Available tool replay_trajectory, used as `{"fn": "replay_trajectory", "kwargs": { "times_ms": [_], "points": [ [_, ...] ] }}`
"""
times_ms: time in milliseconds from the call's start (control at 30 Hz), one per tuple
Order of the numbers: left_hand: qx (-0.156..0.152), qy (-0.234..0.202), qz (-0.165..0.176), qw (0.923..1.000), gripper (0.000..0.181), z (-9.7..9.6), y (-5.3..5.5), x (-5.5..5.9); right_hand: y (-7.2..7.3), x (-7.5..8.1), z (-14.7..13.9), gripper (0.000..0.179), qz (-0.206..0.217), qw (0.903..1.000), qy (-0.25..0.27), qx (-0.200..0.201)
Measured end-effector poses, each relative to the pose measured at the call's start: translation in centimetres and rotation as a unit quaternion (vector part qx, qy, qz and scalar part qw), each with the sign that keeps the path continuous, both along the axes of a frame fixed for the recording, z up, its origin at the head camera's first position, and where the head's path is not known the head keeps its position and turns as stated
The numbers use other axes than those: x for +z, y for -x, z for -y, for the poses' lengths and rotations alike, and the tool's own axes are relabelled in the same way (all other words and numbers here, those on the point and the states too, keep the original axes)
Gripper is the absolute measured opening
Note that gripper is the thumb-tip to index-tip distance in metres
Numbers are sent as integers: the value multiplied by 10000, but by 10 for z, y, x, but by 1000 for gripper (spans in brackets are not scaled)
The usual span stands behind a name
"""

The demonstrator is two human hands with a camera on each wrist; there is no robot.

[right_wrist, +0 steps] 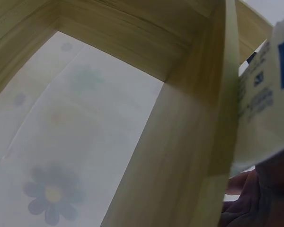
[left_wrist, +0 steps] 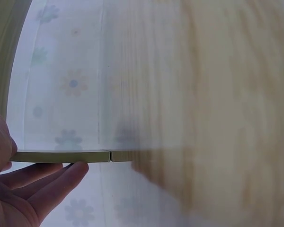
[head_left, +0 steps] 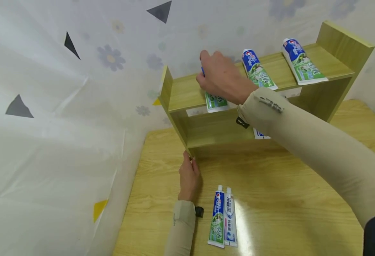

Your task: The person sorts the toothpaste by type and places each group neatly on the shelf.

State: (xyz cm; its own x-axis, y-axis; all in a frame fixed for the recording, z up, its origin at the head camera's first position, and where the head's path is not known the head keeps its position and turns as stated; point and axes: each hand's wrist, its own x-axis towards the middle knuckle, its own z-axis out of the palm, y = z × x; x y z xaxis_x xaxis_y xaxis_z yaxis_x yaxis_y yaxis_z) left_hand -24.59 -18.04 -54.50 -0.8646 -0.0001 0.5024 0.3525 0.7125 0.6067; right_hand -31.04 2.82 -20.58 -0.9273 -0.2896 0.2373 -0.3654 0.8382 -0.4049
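My right hand (head_left: 224,76) grips a blue-and-green toothpaste tube (head_left: 216,103) at the left part of the top board of a small wooden shelf (head_left: 187,94). The back of the hand hides most of this tube; its flat end shows below, at the board's front edge. In the right wrist view, the white back of the tube (right_wrist: 262,109) appears beside the shelf board (right_wrist: 199,142). Low at the shelf's left side, my left hand (head_left: 188,177) holds the side panel (left_wrist: 61,157), thumb on one face and fingers on the other.
Two more blue-and-green tubes, one in the middle (head_left: 258,71) and one farther right (head_left: 304,64), lie on the top board. A white tube (head_left: 260,135) pokes out from the lower board. A Crest tube (head_left: 217,217) and a white-blue tube (head_left: 230,218) lie side by side on the table (head_left: 286,199).
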Motion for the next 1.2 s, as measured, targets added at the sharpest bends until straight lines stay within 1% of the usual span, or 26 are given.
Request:
{"fn": "replay_trajectory", "kwargs": {
  "times_ms": [33,67,167,300,500,700,833,1067,1200],
  "points": [
    [35,-7,177,9998,32,-2,-3,4,2,0,1,40,68,9999,-83,-24],
    [37,-31,276,9996,33,-2,-3,3,4,0,1,37,142,9998,-143,-48],
    [73,-45,429,9990,35,-3,-3,4,11,0,3,36,270,9993,-248,-94],
    [151,27,456,9988,34,-3,-3,3,18,2,7,41,480,9978,-407,-216],
    [94,-2,461,9989,37,-3,-1,2,28,5,4,42,801,9929,-673,-572],
    [124,104,404,9991,34,-3,-3,4,33,4,2,44,781,9912,-859,-643],
    [118,124,348,9992,34,-3,-3,5,33,5,3,44,794,9909,-841,-684],
    [100,2,390,9992,34,-3,-5,5,31,3,6,44,623,9922,-839,-676],
    [96,41,340,9994,33,-3,-4,6,29,3,8,43,632,9927,-766,-687]
  ]
}}
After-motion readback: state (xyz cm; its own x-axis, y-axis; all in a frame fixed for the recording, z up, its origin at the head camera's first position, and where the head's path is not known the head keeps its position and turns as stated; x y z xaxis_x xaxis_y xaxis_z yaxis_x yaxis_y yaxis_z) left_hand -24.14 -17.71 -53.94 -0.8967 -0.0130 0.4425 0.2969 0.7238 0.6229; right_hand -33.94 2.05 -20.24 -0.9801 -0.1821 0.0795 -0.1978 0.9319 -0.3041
